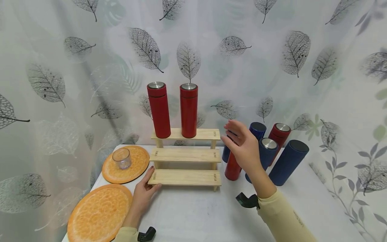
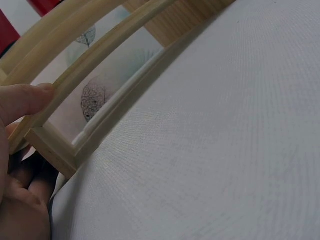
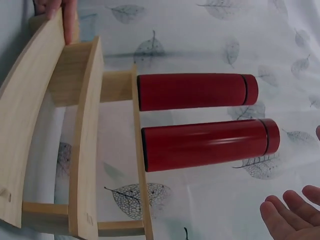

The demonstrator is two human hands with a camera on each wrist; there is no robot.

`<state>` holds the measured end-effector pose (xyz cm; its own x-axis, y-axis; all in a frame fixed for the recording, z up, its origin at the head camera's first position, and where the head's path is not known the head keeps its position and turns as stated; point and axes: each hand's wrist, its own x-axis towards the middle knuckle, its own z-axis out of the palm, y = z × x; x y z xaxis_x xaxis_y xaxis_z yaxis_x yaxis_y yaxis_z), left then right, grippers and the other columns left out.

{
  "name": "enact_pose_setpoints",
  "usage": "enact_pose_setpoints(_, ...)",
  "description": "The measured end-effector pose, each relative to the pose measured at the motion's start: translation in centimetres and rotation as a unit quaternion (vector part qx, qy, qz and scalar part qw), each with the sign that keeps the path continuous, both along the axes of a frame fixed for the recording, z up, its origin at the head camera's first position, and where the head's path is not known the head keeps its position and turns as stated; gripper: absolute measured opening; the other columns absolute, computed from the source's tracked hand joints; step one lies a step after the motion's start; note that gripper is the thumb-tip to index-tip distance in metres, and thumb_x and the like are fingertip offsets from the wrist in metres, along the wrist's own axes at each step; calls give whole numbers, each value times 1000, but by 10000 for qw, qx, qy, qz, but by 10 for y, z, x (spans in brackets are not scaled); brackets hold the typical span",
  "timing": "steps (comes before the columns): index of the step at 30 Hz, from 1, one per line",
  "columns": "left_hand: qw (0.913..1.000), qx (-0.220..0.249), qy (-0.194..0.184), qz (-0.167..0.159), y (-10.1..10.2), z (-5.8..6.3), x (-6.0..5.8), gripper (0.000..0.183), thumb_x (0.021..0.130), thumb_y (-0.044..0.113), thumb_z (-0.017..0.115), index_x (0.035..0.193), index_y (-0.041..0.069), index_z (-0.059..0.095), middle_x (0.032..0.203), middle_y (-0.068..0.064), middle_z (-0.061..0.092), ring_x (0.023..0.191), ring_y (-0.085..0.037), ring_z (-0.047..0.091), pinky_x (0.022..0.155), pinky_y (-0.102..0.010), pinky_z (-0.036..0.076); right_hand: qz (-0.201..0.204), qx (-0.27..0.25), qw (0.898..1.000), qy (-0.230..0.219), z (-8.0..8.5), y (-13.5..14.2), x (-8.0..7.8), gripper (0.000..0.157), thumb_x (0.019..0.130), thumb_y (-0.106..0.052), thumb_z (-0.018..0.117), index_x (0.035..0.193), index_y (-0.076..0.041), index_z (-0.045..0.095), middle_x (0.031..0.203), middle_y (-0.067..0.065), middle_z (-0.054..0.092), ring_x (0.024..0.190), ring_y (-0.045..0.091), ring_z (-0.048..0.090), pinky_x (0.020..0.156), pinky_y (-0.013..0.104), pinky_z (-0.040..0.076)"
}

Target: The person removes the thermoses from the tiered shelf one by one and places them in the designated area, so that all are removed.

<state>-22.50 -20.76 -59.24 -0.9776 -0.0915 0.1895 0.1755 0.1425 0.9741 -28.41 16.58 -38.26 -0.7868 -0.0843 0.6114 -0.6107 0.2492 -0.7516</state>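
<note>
A three-tier wooden stand is on the white table. Two red vacuum flasks with steel-topped lids stand upright on its top tier, one at the left and the other near the middle. My left hand grips the left end of the lowest tier, thumb on its front edge and fingers behind the end. My right hand is raised to the right of the top tier, fingers relaxed and holding nothing. Behind and below it is another red flask, partly hidden by the hand.
At the right stand several blue flasks, among them a dark-topped one, and a further red flask. Two round orange mats lie at the left, one in front, the rear one bearing a clear cup. A leaf-patterned curtain hangs behind.
</note>
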Motion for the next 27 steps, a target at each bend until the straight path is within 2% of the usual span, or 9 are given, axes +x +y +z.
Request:
enact_pose_setpoints(9, 10000, -81, -11, 13, 0, 2, 4, 79, 98, 6, 82, 166, 1, 41, 175, -17, 29, 156, -38, 34, 103, -8, 41, 418, -132, 9987, -258, 5, -32, -32, 61, 101, -16, 82, 157, -10, 57, 146, 10, 66, 135, 25, 63, 112, 40, 51)
enact_pose_setpoints(14, 9998, -180, 36, 123, -5, 2, 3, 79, 97, 3, 81, 166, 0, 41, 175, -19, 29, 155, -41, 34, 103, -7, 40, 455, -188, 9981, -383, 7, -58, -47, 61, 101, -24, 81, 156, -10, 57, 148, 9, 65, 136, 24, 62, 114, 43, 50)
enact_pose_setpoints(20, 9998, -216, 22, 13, -7, -1, -3, 81, 98, 6, 82, 167, 0, 39, 175, -18, 28, 156, -41, 33, 105, -8, 40, 484, -218, 9972, -519, 8, -83, -67, 67, 100, -29, 83, 156, -6, 55, 147, 12, 64, 137, 29, 61, 115, 52, 48)
enact_pose_setpoints(23, 9997, -220, -26, 35, -6, -3, -4, 81, 98, 6, 82, 167, 2, 39, 176, -15, 28, 155, -38, 34, 104, -8, 40, 492, -260, 9965, -616, 6, -90, -79, 69, 99, -27, 84, 156, -3, 54, 148, 17, 63, 137, 34, 60, 115, 55, 47)
enact_pose_setpoints(27, 9997, -236, -95, 16, -4, -3, -5, 81, 99, 7, 82, 167, 3, 39, 176, -13, 28, 155, -36, 35, 103, -7, 40, 386, -204, 9956, -831, 0, -94, -90, 72, 98, -28, 84, 157, -2, 53, 149, 19, 61, 138, 37, 59, 115, 53, 48)
